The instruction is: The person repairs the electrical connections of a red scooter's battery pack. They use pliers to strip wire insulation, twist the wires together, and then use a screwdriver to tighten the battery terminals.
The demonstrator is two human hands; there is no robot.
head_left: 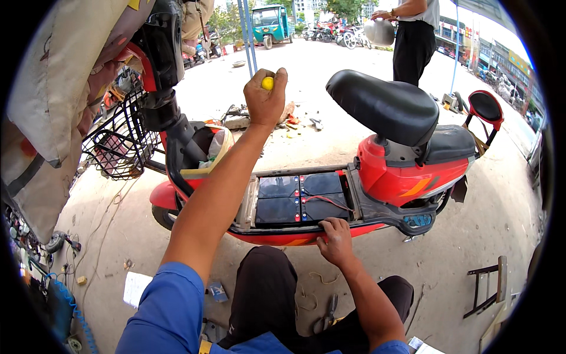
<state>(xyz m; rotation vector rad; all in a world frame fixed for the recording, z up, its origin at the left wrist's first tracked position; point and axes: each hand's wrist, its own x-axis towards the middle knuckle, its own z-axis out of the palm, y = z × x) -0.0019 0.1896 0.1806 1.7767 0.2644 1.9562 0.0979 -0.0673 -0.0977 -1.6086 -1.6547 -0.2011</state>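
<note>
My left hand point(265, 100) is raised beyond the scooter's footwell, closed in a fist around a small yellow rounded object point(267, 83). Only the object's end shows, so I cannot tell its kind. My right hand point(336, 241) grips the near edge of the red electric scooter's point(283, 238) footboard, fingers bent over the rim. Just beyond those fingers, several black batteries point(277, 209) sit side by side in the open compartment. A red wire point(324, 199) runs across the right-hand batteries, and red and blue terminals show along their edges.
The black saddle point(383, 106) rises at the right. Left are a wire basket point(121, 141) and hanging beige fabric point(47, 118). Pliers or shears point(326, 312) lie between my legs; a small stool point(492, 286) stands right. Beyond, a person point(413, 41) holds a grey rounded object.
</note>
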